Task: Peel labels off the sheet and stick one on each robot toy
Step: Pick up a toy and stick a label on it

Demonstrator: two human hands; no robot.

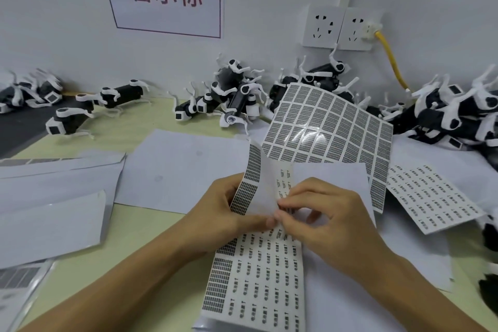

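Observation:
A label sheet [258,277] printed with small black labels lies in front of me, its upper part bent up and folded back. My left hand [215,210] grips the bent part at its left edge. My right hand [326,213] pinches at a label on the sheet near the fold, fingertips meeting the left thumb. Black-and-white robot dog toys lie along the wall: a few at the left [70,118], a heap in the middle [231,97] and a large pile at the right [452,113].
A glossy sheet of dense labels [331,127] curls up behind my hands. Another label sheet [431,194] lies right. Blank white backing sheets [54,197] cover the left of the yellow-green table. Wall sockets [336,27] with a yellow cable [390,59] stand behind.

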